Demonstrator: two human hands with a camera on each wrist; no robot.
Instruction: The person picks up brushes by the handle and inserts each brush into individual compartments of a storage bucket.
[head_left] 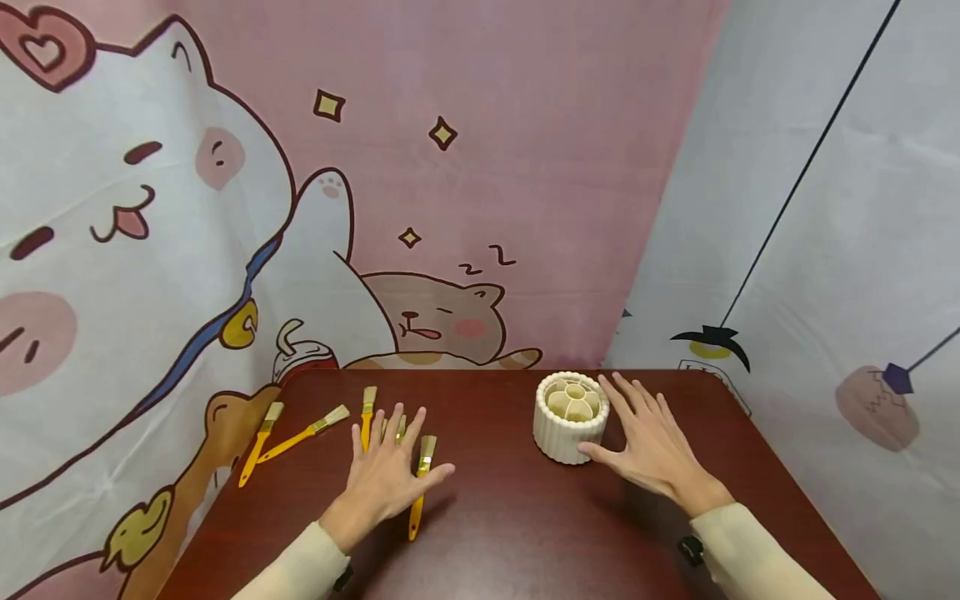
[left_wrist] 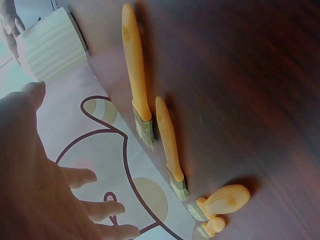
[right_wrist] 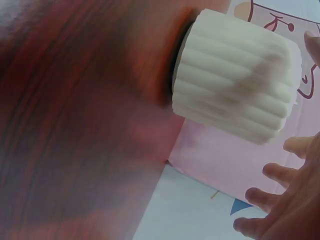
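Observation:
My left hand [head_left: 381,483] is spread with straight fingers above the paintbrushes, holding nothing. One yellow-handled paintbrush [head_left: 417,512] lies by its thumb, and another brush [head_left: 367,417] shows past its fingertips; part of a further brush is hidden behind the fingers. My right hand [head_left: 654,443], also spread and holding nothing, is at the right side of a cream ribbed round holder [head_left: 557,433] with a flower-shaped divider inside. In the right wrist view, the holder [right_wrist: 235,75] stands upright on the table, with the fingers apart from its ribbed wall.
Two more yellow paintbrushes, one upright in view [head_left: 262,442] and one slanted [head_left: 303,435], lie at the left of the dark red-brown table [head_left: 495,533]. Cartoon-printed cloth [head_left: 555,167] hangs behind the table and along its sides.

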